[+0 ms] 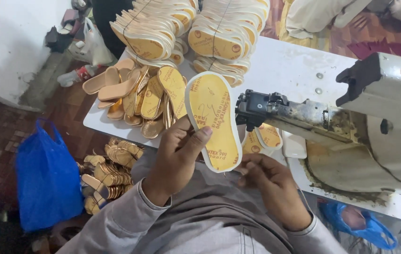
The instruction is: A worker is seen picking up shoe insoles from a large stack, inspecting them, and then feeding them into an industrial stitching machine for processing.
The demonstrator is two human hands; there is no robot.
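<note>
On the white table (294,66), both hands, left hand (174,157) and right hand (271,181), hold a yellow insole (212,117).

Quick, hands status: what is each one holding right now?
Left hand: closed on the yellow insole, thumb across its face.
Right hand: fingers pinch the insole's lower edge.

Two hands, the left hand (174,157) and the right hand (271,186), show in front of the one sewing machine (351,127), and one yellow insole (213,120) is held between them. Behind the sewing machine stand two tied bundles of insoles (186,28), too many to count singly. Two blue bags show, one blue bag (45,178) far left of the sewing machine and a second bag (365,226) below it.
</note>
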